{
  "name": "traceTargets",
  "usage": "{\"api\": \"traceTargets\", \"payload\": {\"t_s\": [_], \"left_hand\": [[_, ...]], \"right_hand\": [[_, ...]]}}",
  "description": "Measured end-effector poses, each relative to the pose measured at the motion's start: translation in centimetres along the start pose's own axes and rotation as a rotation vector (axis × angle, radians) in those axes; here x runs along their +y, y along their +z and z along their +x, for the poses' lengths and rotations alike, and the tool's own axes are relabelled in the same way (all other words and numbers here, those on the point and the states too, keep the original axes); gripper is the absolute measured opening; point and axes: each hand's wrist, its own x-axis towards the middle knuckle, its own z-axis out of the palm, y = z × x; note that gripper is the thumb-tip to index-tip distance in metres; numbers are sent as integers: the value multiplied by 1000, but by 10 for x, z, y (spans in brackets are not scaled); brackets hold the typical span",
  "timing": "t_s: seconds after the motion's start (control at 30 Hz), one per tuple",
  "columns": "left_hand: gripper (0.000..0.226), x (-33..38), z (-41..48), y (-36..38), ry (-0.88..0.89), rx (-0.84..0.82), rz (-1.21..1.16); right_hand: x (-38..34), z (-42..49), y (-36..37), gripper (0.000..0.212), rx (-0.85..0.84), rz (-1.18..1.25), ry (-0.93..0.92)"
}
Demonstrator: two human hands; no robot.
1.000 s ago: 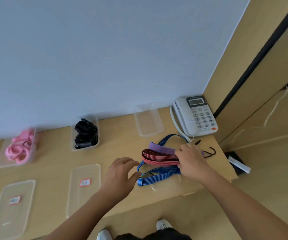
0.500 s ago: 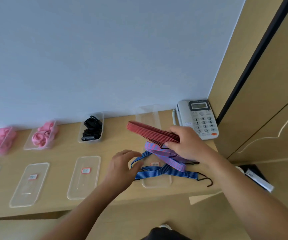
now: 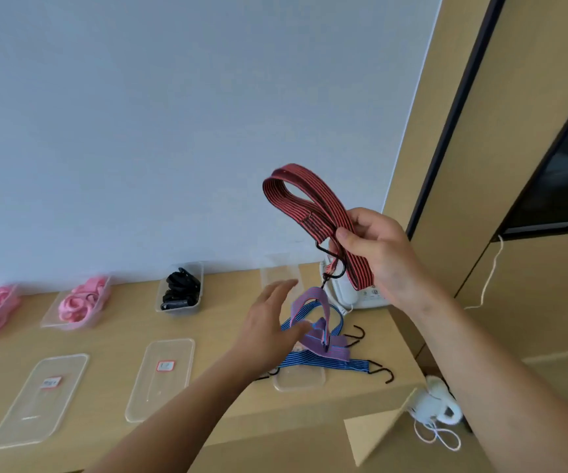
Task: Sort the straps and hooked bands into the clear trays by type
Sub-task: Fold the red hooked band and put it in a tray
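Note:
My right hand (image 3: 379,254) grips a folded red striped hooked band (image 3: 304,199) raised high above the desk. One of its black hooks has caught a purple band (image 3: 316,322), which hangs from it and trails onto a blue striped hooked band (image 3: 316,361) lying over a clear tray (image 3: 299,382). My left hand (image 3: 268,331) is open with spread fingers, touching the purple and blue bands. An empty clear tray (image 3: 280,273) stands at the back by the wall.
Two trays of pink straps (image 3: 81,302) and a tray of black straps (image 3: 180,290) line the wall. Labelled clear lids (image 3: 161,377) lie along the front edge. A white phone (image 3: 354,295) stands at the desk's right end.
My right hand has lifted the red band from desk level to well above it, dragging the purple band up by a hook. My left hand has reached forward onto the bands.

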Motion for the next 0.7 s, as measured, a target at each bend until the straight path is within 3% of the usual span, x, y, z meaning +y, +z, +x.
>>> {"api": "traceTargets", "payload": {"t_s": [0.07,0.23,0.3,0.43,0.57,0.7], "left_hand": [[70,5,8,2,13,-47,10],[16,15,23,4,16,-117,73],[16,15,22,6,48,-139,107],[60,16,23,12,149,-321,181],[29,20,29,19,138,-245,177],[26,26,41,9,158,-190,90]], "right_hand": [[-4,-7,9,14,36,4,8],[-3,-23,16,14,148,-114,31],[0,-28,15,15,180,-136,51],[6,-31,13,14,197,-134,65],[7,-26,8,17,174,-139,44],[16,-18,-1,20,164,-315,17]]}}
